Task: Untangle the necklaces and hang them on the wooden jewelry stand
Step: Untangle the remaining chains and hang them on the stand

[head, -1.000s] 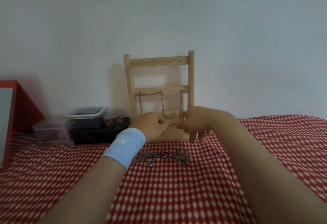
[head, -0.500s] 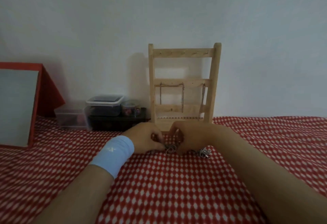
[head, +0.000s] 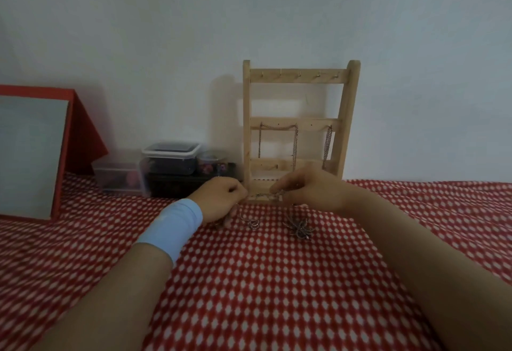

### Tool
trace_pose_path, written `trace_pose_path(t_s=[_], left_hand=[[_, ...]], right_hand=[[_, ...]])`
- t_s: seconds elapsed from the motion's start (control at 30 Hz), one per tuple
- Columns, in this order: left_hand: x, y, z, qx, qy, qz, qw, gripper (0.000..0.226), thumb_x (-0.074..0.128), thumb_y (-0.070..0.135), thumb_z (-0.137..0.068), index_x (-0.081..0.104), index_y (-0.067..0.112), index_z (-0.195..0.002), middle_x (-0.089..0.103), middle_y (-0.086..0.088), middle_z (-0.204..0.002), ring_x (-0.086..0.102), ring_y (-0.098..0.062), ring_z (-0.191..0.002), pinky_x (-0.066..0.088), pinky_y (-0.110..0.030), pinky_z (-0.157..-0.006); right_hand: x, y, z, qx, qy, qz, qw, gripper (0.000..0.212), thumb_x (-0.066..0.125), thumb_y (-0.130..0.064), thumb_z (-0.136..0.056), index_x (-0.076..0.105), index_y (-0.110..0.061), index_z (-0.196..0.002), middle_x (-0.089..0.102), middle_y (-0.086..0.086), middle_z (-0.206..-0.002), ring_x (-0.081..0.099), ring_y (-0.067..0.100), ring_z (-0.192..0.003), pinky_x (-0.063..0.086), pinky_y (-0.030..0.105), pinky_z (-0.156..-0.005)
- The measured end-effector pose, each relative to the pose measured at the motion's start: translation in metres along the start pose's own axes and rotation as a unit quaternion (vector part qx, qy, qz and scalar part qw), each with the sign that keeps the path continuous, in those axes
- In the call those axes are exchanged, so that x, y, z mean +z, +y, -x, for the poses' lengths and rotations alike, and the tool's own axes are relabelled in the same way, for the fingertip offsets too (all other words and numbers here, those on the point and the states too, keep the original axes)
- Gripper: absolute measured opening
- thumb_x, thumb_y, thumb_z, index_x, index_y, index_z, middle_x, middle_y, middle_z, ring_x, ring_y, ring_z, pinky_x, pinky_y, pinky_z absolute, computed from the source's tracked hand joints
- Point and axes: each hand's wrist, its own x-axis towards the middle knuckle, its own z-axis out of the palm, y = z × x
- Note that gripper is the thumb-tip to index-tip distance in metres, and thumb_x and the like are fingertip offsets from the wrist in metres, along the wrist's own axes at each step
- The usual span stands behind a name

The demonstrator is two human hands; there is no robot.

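Note:
The wooden jewelry stand (head: 299, 76) leans against the wall, with thin chains (head: 295, 145) hanging from its middle rail. In front of its base, my left hand (head: 221, 201) and my right hand (head: 310, 192) each pinch one end of a silver necklace chain (head: 263, 195) stretched between them just above the cloth. A ring-shaped pendant (head: 253, 223) and a spiky metal pendant (head: 300, 229) lie on the cloth below the hands, linked to the chain. A light blue wristband (head: 173, 227) is on my left wrist.
A red-and-white patterned cloth (head: 263, 289) covers the table. Clear plastic boxes (head: 170, 156) sit left of the stand against the wall. A red-framed mirror (head: 30, 151) stands at the far left.
My hands dropped from the stand's lower rail to the tangled necklaces on the cloth, took hold of a chain and drew apart, lifting it. The camera view shifted left.

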Motion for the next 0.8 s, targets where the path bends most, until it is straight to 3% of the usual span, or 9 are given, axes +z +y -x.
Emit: trace_pose_path(t_s=[0.1,0.17,0.3,0.4,0.47,0.53,0.67,0.8], left_hand=[[-0.012,0.003,0.002,-0.027,-0.050,-0.106,0.993,0.027,0.051,0.038,-0.099,0.069,0.020,-0.092,0.066,0.002,-0.064,0.059,-0.011,-0.049,0.048,-0.023,-0.055],[-0.018,0.011,0.006,-0.056,-0.086,-0.170,0.980,0.025,0.054,0.038,-0.097,0.071,0.021,-0.092,0.069,0.002,-0.076,0.063,-0.013,-0.060,0.051,-0.025,-0.059],[-0.019,0.027,0.009,-0.014,-0.109,-0.290,0.951,0.028,0.059,0.036,-0.094,0.070,0.022,-0.116,0.066,0.008,-0.119,0.061,-0.014,-0.108,0.045,-0.024,-0.095],[-0.005,0.039,0.010,0.077,-0.094,-0.090,0.988,0.036,0.067,0.037,-0.089,0.063,0.027,-0.123,0.064,0.011,-0.124,0.060,-0.008,-0.113,0.042,-0.024,-0.102],[0.005,0.042,0.009,0.108,-0.077,0.053,0.990,0.022,0.069,0.027,-0.090,0.069,0.023,-0.111,0.074,0.007,-0.106,0.067,-0.006,-0.102,0.048,-0.022,-0.096],[0.007,0.040,0.007,0.098,-0.036,0.102,0.989,0.013,0.066,0.021,-0.091,0.073,0.017,-0.101,0.077,0.002,-0.092,0.071,-0.011,-0.092,0.052,-0.028,-0.093],[0.002,0.031,0.005,0.044,-0.015,0.164,0.985,0.017,0.062,0.021,-0.095,0.076,0.012,-0.092,0.077,-0.004,-0.089,0.072,-0.020,-0.079,0.058,-0.040,-0.087],[0.005,0.027,0.007,-0.001,-0.030,0.273,0.961,0.016,0.063,0.017,-0.094,0.075,0.007,-0.096,0.072,-0.007,-0.082,0.070,-0.024,-0.073,0.059,-0.047,-0.083]], right_hand=[[-0.001,0.001,-0.001,-0.013,0.028,-0.056,0.998,0.028,0.072,-0.012,-0.092,0.072,-0.023,-0.118,0.072,-0.004,-0.106,0.072,0.007,-0.089,0.058,0.023,-0.079],[0.001,0.002,-0.003,-0.019,0.063,-0.084,0.994,0.031,0.076,-0.006,-0.089,0.072,-0.017,-0.118,0.074,0.003,-0.096,0.073,0.008,-0.078,0.060,0.022,-0.072],[0.000,-0.001,-0.006,-0.054,0.131,-0.061,0.988,0.033,0.080,-0.006,-0.084,0.073,-0.020,-0.114,0.077,-0.003,-0.086,0.074,0.008,-0.076,0.060,0.022,-0.075],[0.004,-0.009,-0.005,-0.081,0.139,-0.132,0.978,0.031,0.076,0.000,-0.086,0.072,-0.017,-0.111,0.075,-0.001,-0.083,0.072,0.012,-0.070,0.055,0.021,-0.059],[0.006,-0.014,-0.006,-0.098,0.149,-0.186,0.966,0.033,0.073,0.005,-0.086,0.071,-0.013,-0.114,0.073,-0.001,-0.085,0.070,0.010,-0.072,0.055,0.020,-0.062],[0.010,-0.016,-0.006,-0.099,0.153,-0.242,0.953,0.039,0.073,0.007,-0.086,0.068,-0.011,-0.120,0.071,0.002,-0.093,0.068,0.011,-0.076,0.056,0.021,-0.067],[0.016,-0.013,-0.007,-0.059,0.123,-0.255,0.957,0.051,0.076,0.002,-0.085,0.063,-0.016,-0.130,0.067,0.006,-0.119,0.071,0.020,-0.096,0.061,0.030,-0.082],[0.016,-0.005,-0.008,-0.014,0.063,-0.240,0.969,0.056,0.074,0.002,-0.086,0.059,-0.016,-0.136,0.070,0.005,-0.120,0.072,0.019,-0.102,0.060,0.029,-0.087]])
